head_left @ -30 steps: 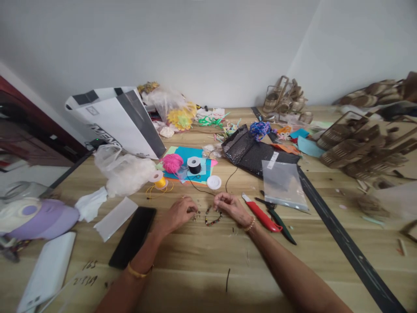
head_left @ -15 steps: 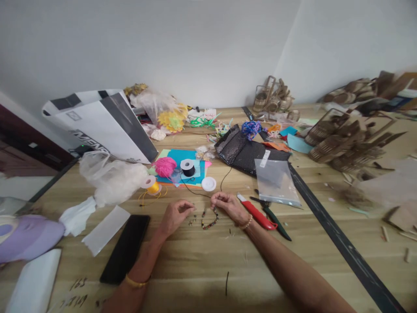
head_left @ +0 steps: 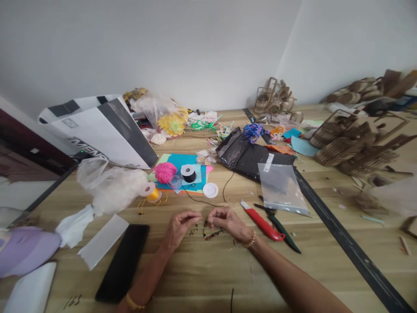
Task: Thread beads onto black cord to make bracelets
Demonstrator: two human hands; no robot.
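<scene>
My left hand (head_left: pixel 180 226) rests on the wooden table (head_left: pixel 195 278) with thumb and fingers pinched together, apparently on a tiny bead I cannot make out. My right hand (head_left: pixel 228 221) is pinched on the end of a strand of coloured beads (head_left: pixel 213 235) that curves on the table between both hands. A few loose beads (head_left: pixel 194 231) lie just below my left fingertips. A thin black cord (head_left: pixel 203 201) runs from the hands back to a black thread spool (head_left: pixel 188 172).
A black phone (head_left: pixel 124 262) lies at the left, a red-handled cutter (head_left: pixel 262 220) and dark scissors (head_left: pixel 280 226) at the right. Behind are a yellow spool (head_left: pixel 150 192), pink yarn (head_left: pixel 165 172), white lid (head_left: pixel 210 190), clear zip bag (head_left: pixel 282 188), black mesh pouch (head_left: pixel 247 152), paper bag (head_left: pixel 100 130), wooden models (head_left: pixel 355 143).
My two hands have drawn closer together over the beads, and the strand has been pulled flatter. The view has shifted slightly.
</scene>
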